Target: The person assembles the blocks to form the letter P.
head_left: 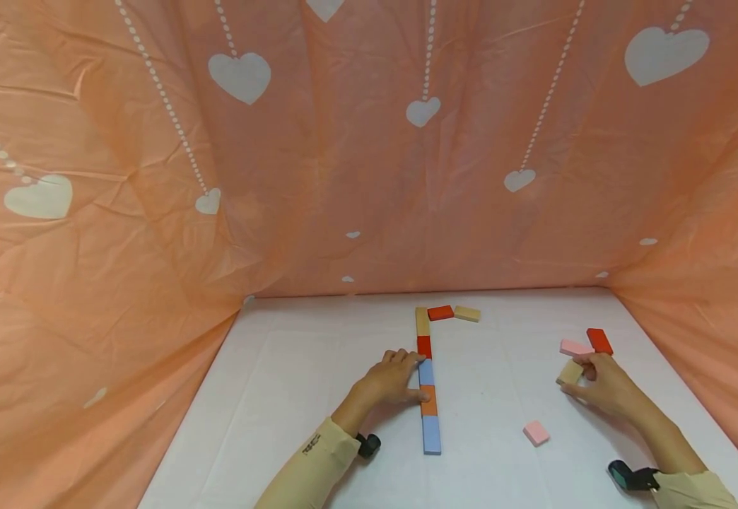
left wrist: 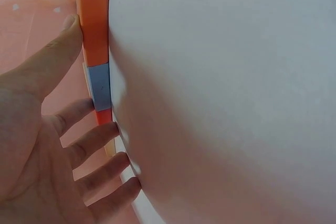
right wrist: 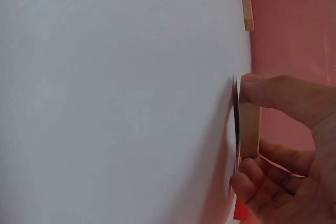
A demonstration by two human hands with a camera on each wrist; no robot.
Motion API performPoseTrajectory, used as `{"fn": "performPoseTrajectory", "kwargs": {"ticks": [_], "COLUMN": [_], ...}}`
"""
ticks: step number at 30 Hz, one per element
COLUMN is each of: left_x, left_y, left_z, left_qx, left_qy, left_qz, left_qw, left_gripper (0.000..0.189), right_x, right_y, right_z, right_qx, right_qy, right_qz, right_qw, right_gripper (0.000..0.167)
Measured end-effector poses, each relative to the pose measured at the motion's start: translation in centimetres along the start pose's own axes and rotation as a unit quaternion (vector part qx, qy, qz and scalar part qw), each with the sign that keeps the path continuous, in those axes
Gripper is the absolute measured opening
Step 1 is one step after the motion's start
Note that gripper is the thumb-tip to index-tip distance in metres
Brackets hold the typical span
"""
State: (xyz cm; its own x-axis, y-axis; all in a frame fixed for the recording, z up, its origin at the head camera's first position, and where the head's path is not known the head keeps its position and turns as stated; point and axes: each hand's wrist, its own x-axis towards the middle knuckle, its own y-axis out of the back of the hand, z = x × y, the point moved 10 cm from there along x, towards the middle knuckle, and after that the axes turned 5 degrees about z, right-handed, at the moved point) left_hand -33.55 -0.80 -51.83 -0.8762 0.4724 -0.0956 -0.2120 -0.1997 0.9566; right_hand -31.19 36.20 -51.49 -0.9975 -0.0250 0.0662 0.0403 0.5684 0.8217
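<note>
A straight column of flat blocks runs down the middle of the table in the head view: a wood-coloured block (head_left: 423,322), a red block (head_left: 424,346), a blue block (head_left: 428,372), an orange block (head_left: 430,403) and a nearer blue block (head_left: 431,435). Along its left side lies my left hand (head_left: 389,379), fingers spread; the thumb touches the orange block (left wrist: 94,24) and the index finger the upper blue block (left wrist: 100,85). Over at the right, my right hand (head_left: 607,387) pinches another wood-coloured block (head_left: 569,372) between thumb and fingers, seen edge-on in the right wrist view.
From the column's far end, a red block (head_left: 440,312) and a wood-coloured block (head_left: 467,313) extend rightward. Beyond my right hand lie a pink block (head_left: 575,347) and a red block (head_left: 600,341). Another pink block (head_left: 536,433) lies nearer. An orange curtain (head_left: 369,177) surrounds the white table (head_left: 490,396).
</note>
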Motion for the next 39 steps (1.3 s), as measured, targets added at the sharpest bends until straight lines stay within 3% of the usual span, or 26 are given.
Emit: {"fn": "performPoseTrajectory", "kwargs": {"ticks": [7, 19, 28, 39], "left_x": [0.1, 0.2, 0.0, 0.0], "left_y": [-0.1, -0.3, 0.0, 0.0], "left_z": [-0.1, -0.2, 0.0, 0.1], "left_qx": [0.004, 0.007, 0.006, 0.015], "left_qy": [-0.001, 0.005, 0.008, 0.006], "left_qz": [0.002, -0.002, 0.002, 0.002], "left_qw": [1.0, 1.0, 0.9999, 0.9999], "left_gripper": [0.082, 0.082, 0.08, 0.081], "right_x": [0.6, 1.9, 3.4, 5.6], "right_y": [0.1, -0.8, -1.7, -3.2], "right_z": [-1.9, -4.8, -7.3, -8.7], "right_qx": [0.007, 0.027, 0.041, 0.055], "right_qy": [0.045, 0.091, 0.113, 0.135], "right_qz": [0.033, 0.041, 0.027, 0.018], "right_qw": [0.9984, 0.9946, 0.9924, 0.9892], "right_gripper": [0.067, 0.066, 0.067, 0.067]}}
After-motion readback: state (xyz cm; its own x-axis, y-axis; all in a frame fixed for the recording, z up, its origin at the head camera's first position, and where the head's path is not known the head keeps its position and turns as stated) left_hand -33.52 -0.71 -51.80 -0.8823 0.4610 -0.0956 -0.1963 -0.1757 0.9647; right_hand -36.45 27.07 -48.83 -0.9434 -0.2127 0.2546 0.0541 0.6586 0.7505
